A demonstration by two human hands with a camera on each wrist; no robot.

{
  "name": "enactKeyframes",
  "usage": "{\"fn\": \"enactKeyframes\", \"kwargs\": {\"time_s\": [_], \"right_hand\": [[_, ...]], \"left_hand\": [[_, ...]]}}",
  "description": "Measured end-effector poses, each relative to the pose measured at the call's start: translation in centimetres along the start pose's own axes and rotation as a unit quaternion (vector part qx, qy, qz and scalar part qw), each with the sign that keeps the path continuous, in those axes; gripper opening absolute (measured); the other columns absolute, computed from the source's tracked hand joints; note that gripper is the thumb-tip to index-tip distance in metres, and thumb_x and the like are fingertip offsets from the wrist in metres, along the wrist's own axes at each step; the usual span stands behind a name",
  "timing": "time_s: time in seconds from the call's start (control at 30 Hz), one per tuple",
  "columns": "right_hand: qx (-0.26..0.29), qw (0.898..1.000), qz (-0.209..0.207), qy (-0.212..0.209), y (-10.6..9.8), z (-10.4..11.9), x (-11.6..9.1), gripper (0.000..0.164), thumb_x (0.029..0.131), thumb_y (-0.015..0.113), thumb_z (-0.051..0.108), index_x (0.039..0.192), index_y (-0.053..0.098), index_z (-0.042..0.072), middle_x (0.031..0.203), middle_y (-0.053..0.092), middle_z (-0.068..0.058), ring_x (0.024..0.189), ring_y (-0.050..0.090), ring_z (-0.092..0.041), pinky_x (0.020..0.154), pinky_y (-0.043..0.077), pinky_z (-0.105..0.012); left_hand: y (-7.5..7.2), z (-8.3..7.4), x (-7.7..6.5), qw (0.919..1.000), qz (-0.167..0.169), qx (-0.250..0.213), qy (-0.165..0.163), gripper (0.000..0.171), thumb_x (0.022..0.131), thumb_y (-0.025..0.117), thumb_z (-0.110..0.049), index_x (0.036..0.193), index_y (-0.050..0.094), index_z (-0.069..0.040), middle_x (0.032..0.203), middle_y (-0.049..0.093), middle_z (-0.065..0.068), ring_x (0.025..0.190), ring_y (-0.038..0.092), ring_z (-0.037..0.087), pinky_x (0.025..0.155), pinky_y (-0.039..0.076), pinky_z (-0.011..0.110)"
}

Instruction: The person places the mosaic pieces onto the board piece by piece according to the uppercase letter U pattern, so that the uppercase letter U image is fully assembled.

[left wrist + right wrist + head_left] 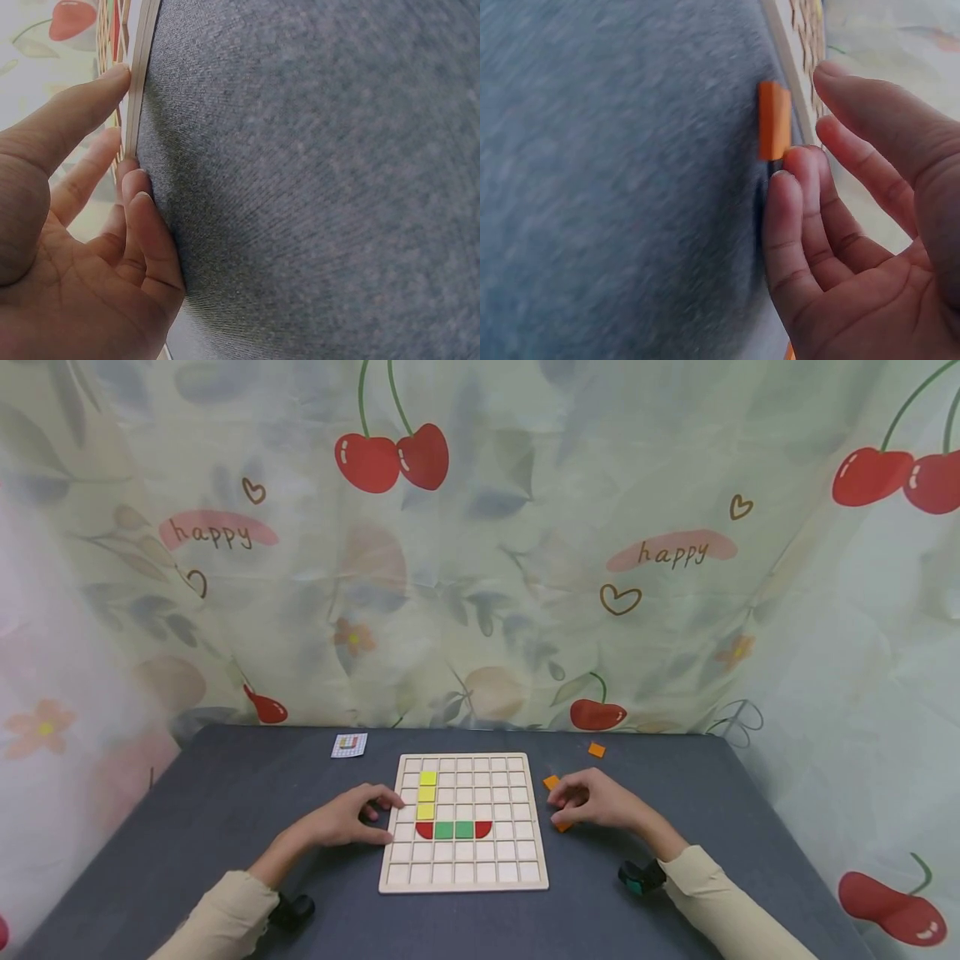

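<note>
A pale wooden grid board (463,887) lies on the dark table. In its cells, three yellow squares (427,794) form a column; below them runs a row of two green squares (453,830) between red quarter-round pieces (483,829). My left hand (358,814) rests at the board's left edge, thumb and fingertips against the rim in the left wrist view. To the right of the board, my right hand (596,800) is over an orange piece (774,120), its thumb apart from the loosely bent fingers. Fingertips are right at that piece's end; nothing shows between thumb and fingers.
Another orange piece (552,782) lies just beyond my right fingers, and one more (596,749) sits near the table's back edge. A small printed card (349,745) lies behind the board, to the left. A patterned curtain (480,568) hangs around the table (600,910).
</note>
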State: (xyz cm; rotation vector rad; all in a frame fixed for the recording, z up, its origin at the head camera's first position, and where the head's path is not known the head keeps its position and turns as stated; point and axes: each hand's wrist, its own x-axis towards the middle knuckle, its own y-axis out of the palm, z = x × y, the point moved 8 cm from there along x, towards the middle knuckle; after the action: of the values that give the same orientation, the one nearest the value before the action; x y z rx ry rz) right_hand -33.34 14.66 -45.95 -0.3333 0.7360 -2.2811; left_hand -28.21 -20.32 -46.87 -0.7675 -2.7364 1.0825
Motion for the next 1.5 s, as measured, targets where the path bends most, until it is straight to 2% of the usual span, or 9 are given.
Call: {"fn": "enactKeyframes", "kwargs": {"time_s": [0.3,0.7,0.93,1.3,1.5], "right_hand": [[-0.012,1.000,0.006,0.015,-0.2,-0.3,-0.7,0.021,0.087,0.082,0.009,0.105,0.073,0.001,0.097,0.069,-0.008,0.080,0.062,-0.021,0.071,0.051,-0.027],[-0.034,0.999,0.002,0.027,0.1,-1.3,-0.5,0.017,0.087,0.083,0.014,0.096,0.071,0.006,0.085,0.063,0.001,0.074,0.058,-0.015,0.067,0.049,-0.027],[-0.049,0.999,0.006,0.017,0.2,-0.9,-0.6,0.015,0.087,0.083,0.014,0.094,0.072,0.008,0.080,0.062,0.004,0.072,0.056,-0.013,0.066,0.047,-0.027],[-0.008,1.000,0.024,-0.010,0.5,0.3,-0.2,0.006,0.092,0.076,0.008,0.094,0.071,0.005,0.084,0.068,-0.003,0.072,0.062,-0.018,0.066,0.051,-0.029],[0.003,1.000,0.005,-0.008,0.4,0.8,0.3,0.014,0.094,0.075,0.009,0.103,0.070,0.000,0.092,0.070,-0.003,0.080,0.067,-0.021,0.071,0.054,-0.031]], "left_hand": [[0.0,-0.5,-0.1,0.9997,0.001,0.005,0.023,0.043,0.089,0.081,-0.017,0.126,0.064,-0.004,0.118,0.057,0.009,0.098,0.054,0.025,0.087,0.046,0.041],[0.0,-0.2,0.0,0.9997,0.005,0.004,0.025,0.043,0.089,0.081,-0.017,0.126,0.064,-0.004,0.119,0.057,0.009,0.098,0.055,0.025,0.087,0.046,0.041],[0.1,-0.3,0.0,0.9996,0.006,0.005,0.027,0.043,0.089,0.082,-0.019,0.126,0.064,-0.005,0.118,0.057,0.010,0.099,0.055,0.026,0.087,0.046,0.044],[0.1,-0.4,0.0,0.9997,0.007,0.002,0.025,0.043,0.089,0.082,-0.019,0.126,0.064,-0.005,0.118,0.056,0.010,0.099,0.055,0.026,0.087,0.046,0.045],[0.1,-0.3,0.0,0.9998,0.007,0.003,0.019,0.044,0.089,0.082,-0.020,0.126,0.064,-0.005,0.118,0.057,0.010,0.099,0.055,0.025,0.088,0.046,0.045]]}}
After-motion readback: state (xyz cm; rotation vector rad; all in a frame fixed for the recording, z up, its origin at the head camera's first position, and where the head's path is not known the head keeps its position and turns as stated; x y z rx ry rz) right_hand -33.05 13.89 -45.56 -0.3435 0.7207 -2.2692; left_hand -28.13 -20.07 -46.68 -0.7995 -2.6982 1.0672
